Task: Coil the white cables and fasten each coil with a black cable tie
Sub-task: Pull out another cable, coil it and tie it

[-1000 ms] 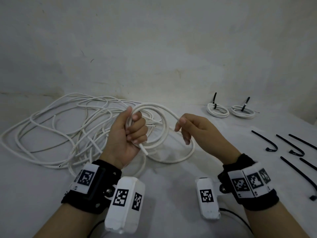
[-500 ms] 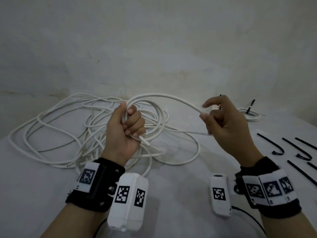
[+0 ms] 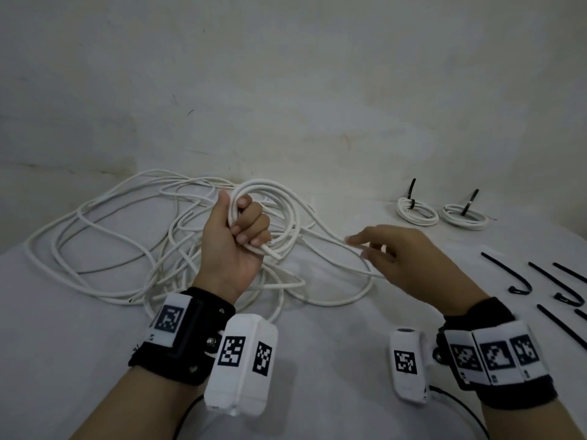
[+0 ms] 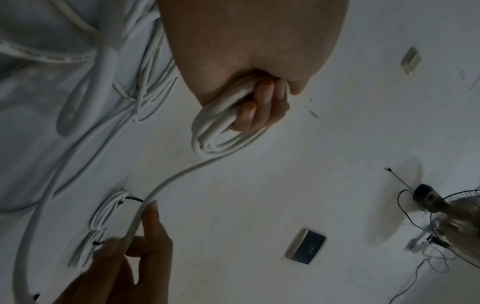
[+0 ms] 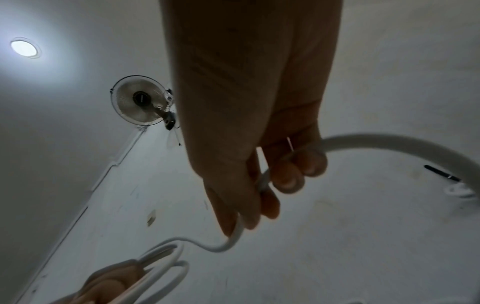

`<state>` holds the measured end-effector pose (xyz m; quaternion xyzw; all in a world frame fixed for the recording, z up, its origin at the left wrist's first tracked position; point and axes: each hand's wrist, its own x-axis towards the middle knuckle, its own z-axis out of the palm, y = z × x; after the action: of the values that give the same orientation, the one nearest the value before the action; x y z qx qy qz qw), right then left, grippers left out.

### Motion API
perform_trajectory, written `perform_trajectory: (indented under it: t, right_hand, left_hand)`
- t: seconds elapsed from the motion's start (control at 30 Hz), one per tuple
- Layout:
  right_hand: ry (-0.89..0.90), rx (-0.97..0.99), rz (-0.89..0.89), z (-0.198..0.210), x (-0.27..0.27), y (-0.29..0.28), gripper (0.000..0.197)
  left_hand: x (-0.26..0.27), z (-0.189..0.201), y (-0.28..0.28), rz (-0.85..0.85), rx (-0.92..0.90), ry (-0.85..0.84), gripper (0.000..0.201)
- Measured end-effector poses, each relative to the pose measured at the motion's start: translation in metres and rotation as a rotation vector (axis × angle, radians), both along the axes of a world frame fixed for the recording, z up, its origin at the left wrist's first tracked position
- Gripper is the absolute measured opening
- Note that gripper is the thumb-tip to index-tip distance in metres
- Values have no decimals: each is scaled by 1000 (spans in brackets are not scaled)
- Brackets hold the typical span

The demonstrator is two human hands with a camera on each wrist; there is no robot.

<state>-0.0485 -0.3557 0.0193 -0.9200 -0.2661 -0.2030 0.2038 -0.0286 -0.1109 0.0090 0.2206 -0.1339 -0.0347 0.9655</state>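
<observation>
Fingers of left hand curled tight around round coil of white plastic cable, right hand fingers loosely pinching the loose strand, tangled cable beneath on white worktop, black cable ties beyond right fingers.

Bare forearms, black wristbands, white camera boxes

Each wrist wears a black strap: the left strap carries one white tag with a black square code and metal screws; the right strap carries three such tags. White boxes with codes hang beneath, thin black cables trailing.
</observation>
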Motion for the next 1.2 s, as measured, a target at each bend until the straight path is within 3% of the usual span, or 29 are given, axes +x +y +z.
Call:
perform_trajectory:
  t: [0.1,0.2,0.4,0.6,0.77,0.87,0.93,1.07,1.2]
  right_hand:
    - [131,-104,82,-3,-2,9,52]
    - [220,-197,177,-6,-6,24,59]
    - [7,-189,311,1,-26,50,34]
    - [-21,-105,311,8,-39,58,13]
    - [-139,-10,323,16,-38,63,29]
    - [-157,56,319,23,-34,66,29]
    - [-175,100,301,28,-29,65,29]
    - [-201,305,262,35,-19,53,24]
    - [-172,513,211,25,-7,50,9]
  left_hand:
    - [2,1,2,38,-4,-3,49]
    - [1,3,0,59,16,-1,48]
    - [2,4,-5,107,106,-16,49]
    - [1,1,-17,69,310,-64,44]
    - [-9,1,-23,-47,505,-60,40]
    - [-19,-4,-30,-36,746,-109,39]
    - [-23,-7,-35,-47,873,-160,49]
    - [-22,-5,-34,-362,685,-141,42]
    - [-20,-5,-29,-480,514,-104,40]
